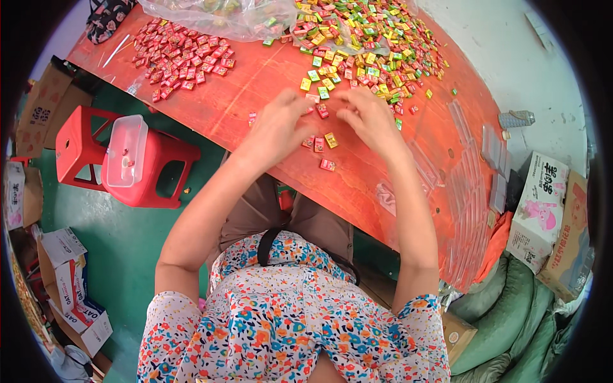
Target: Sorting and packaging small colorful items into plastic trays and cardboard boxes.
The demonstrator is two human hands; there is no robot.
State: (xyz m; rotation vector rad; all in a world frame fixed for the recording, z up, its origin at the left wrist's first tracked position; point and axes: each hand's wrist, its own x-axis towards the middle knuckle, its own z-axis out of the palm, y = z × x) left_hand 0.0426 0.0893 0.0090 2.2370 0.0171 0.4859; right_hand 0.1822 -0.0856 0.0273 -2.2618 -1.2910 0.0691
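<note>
Both my hands are over a red-orange wooden table [249, 96], on either side of several loose little boxes. My left hand [276, 124] has its fingers curved and its thumb apart, close to a small red box [310, 110]. Facing it, my right hand [371, 118] is also half curled, thumb away from the fingers. Nothing shows in either hand's gap. Between them lies another red box [322, 110]. Nearer to me are a yellow box [331, 140] and a single red box [327, 165]. Beyond my hands spreads a large mixed pile of red, yellow and green boxes [370, 60].
A pile of red boxes [185, 57] lies at the far left, beside a clear plastic bag [223, 22]. Clear plastic trays [456, 210] line the right side. Red stools [153, 166] stand at left, one under a clear tub [126, 150]. Cartons [538, 210] stand at right.
</note>
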